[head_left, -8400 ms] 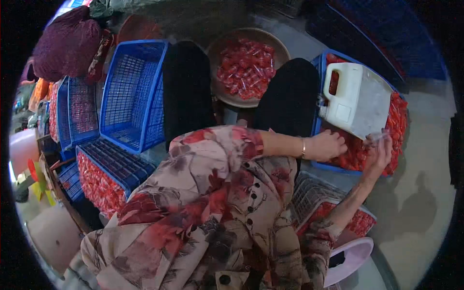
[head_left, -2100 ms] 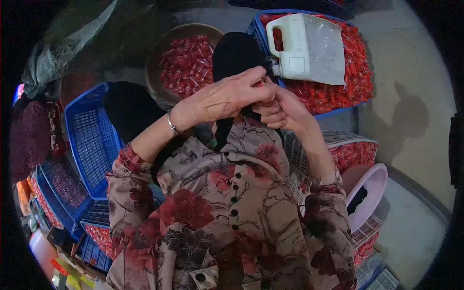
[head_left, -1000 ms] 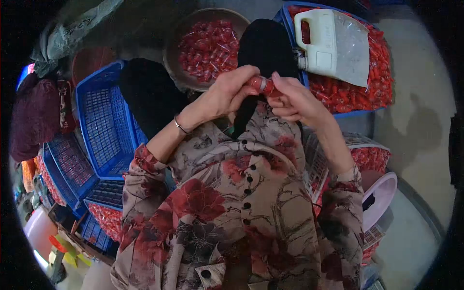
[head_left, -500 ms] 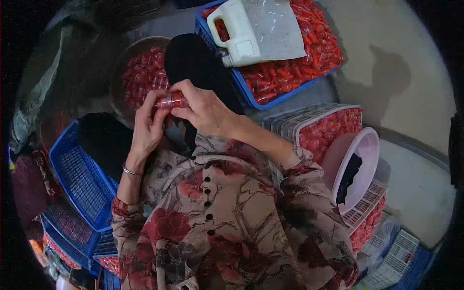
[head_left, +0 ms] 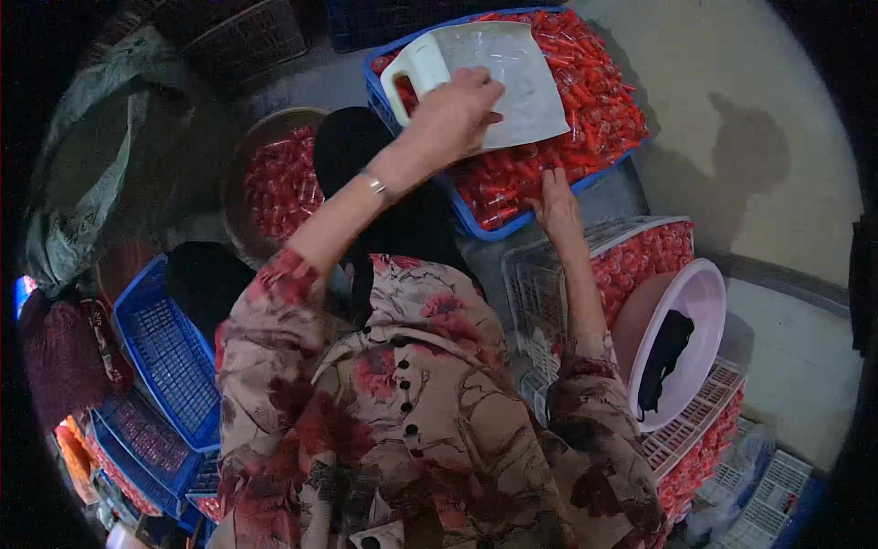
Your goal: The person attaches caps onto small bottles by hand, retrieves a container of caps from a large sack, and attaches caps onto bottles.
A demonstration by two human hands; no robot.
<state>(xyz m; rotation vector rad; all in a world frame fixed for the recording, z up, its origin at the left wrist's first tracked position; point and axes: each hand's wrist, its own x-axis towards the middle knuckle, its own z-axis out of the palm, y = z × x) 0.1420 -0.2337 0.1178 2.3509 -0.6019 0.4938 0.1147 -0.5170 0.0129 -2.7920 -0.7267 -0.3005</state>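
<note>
My left hand (head_left: pixel 462 105), with a bracelet at the wrist, is over the cut-open white jug (head_left: pixel 521 82). Its fingers are curled together, and what they hold is hidden. Small clear pieces lie on the jug's pale inner surface. The jug rests on a blue crate (head_left: pixel 512 226) full of red pieces with clear parts (head_left: pixel 594 105). At the crate's near edge, my right hand (head_left: pixel 556 206) reaches among the red pieces with its fingers stretched out; nothing shows in its grip. The red and clear piece seen earlier is in neither hand's visible part.
A round basin (head_left: pixel 234 197) of red pieces stands beyond my knees. Blue crates (head_left: pixel 174 357) are at the left. On the right, a pink basin (head_left: pixel 709 320) with a black cloth (head_left: pixel 665 357) leans by crates of red pieces (head_left: pixel 640 256). A dark sack (head_left: pixel 91 201) lies upper left.
My hands have moved apart from the red and clear piece they held together. The left went up and right over the jug, the right to the crate's edge.
</note>
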